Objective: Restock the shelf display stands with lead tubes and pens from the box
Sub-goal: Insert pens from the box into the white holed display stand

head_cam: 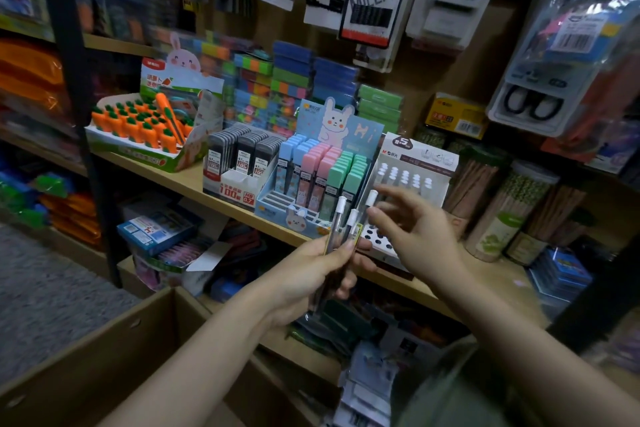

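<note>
The left hand (313,265) reaches in from the lower left with the forearm angled up toward the shelf, its fingers and thumb curled round a small bunch of pens (341,229) — three white caps show above the fist, fanned slightly apart and tilted to the right. The right hand (414,236) comes in from the lower right, palm turned toward the left hand, fingers spread and lightly bent; its fingertips sit just beside the rightmost pen cap, but whether they actually pinch it cannot be told, so the hand reads as loose rather than clenched. Both hands hover in front of the wooden shelf (180,180), directly before the white pen display stand (412,166), where five white-capped pens stand in the visible row and dark empty holes show lower down. To its left stands the pastel bunny stand (322,180) with lead tubes in three colour columns — blue, pink, green — and left of that the dark lead-tube stand (239,163), showing three rows of black tubes. A carrot-themed display (149,128) sits furthest left. The open cardboard box (114,350) lies below the left forearm, at the bottom left.
</note>
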A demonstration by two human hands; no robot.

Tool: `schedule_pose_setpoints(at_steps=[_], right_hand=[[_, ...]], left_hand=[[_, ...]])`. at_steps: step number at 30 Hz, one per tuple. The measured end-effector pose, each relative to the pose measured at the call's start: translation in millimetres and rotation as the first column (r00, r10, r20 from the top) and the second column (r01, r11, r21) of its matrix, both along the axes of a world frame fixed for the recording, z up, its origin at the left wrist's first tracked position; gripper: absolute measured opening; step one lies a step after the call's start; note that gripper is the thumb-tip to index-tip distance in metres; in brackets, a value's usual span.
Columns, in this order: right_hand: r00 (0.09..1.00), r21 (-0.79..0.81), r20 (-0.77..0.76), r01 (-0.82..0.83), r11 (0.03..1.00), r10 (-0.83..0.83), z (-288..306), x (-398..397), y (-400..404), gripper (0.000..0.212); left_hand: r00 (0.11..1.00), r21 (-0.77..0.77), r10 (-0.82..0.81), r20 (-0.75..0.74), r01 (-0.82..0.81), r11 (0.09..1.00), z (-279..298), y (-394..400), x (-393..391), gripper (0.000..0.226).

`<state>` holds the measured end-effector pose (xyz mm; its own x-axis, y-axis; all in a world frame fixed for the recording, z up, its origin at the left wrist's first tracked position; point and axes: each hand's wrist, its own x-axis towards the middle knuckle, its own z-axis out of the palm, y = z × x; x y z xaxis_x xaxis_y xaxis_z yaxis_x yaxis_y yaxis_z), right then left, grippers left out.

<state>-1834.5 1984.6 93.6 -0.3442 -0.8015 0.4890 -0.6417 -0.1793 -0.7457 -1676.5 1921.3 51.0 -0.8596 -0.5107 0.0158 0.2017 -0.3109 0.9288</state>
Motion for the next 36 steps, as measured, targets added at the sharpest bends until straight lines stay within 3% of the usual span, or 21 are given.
schedule_pose_setpoints(at_steps=[5, 9, 11, 13, 17, 22, 27, 32, 36], right_hand=[[0.989, -0.022, 0.140, -0.047, 0.999, 0.050, 15, 0, 6, 0.030], [0.977, -0.113, -0.160, 0.124, 0.986, -0.141, 38, -37, 21, 0.031], [0.923, -0.158, -0.299, 0.202, 0.966, -0.242, 40, -52, 26, 0.032], [0.899, -0.172, -0.330, 0.243, 0.955, -0.288, 37, -62, 25, 0.033], [0.917, -0.168, -0.287, 0.237, 0.957, -0.277, 20, -70, 19, 0.031], [0.938, -0.177, -0.234, 0.217, 0.960, -0.255, 13, -69, 16, 0.032], [0.936, -0.146, -0.238, 0.228, 0.963, -0.258, 13, -71, 15, 0.029], [0.869, -0.085, -0.343, 0.350, 0.933, -0.357, 11, -75, 3, 0.026], [0.781, -0.203, -0.446, 0.387, 0.900, -0.437, 3, -71, 4, 0.028]], left_hand=[[0.991, -0.038, 0.129, 0.044, -0.127, 0.991, -5, -4, -2, 0.026], [0.944, -0.167, 0.297, 0.144, -0.273, 0.948, -11, -14, 2, 0.024], [0.937, -0.175, 0.301, 0.179, -0.271, 0.947, -14, -17, 3, 0.024], [0.925, -0.165, 0.303, 0.230, -0.270, 0.949, -16, -17, 1, 0.027], [0.940, 0.010, 0.275, 0.200, -0.282, 0.959, -13, -12, -6, 0.025], [0.932, -0.113, 0.298, 0.205, -0.280, 0.953, -12, -11, -7, 0.021], [0.951, -0.096, 0.249, 0.185, -0.235, 0.967, -17, -9, -5, 0.021], [0.940, -0.109, 0.259, 0.222, -0.240, 0.965, -16, -9, -8, 0.026], [0.964, -0.060, 0.221, 0.147, -0.215, 0.975, -14, -10, -6, 0.026]])
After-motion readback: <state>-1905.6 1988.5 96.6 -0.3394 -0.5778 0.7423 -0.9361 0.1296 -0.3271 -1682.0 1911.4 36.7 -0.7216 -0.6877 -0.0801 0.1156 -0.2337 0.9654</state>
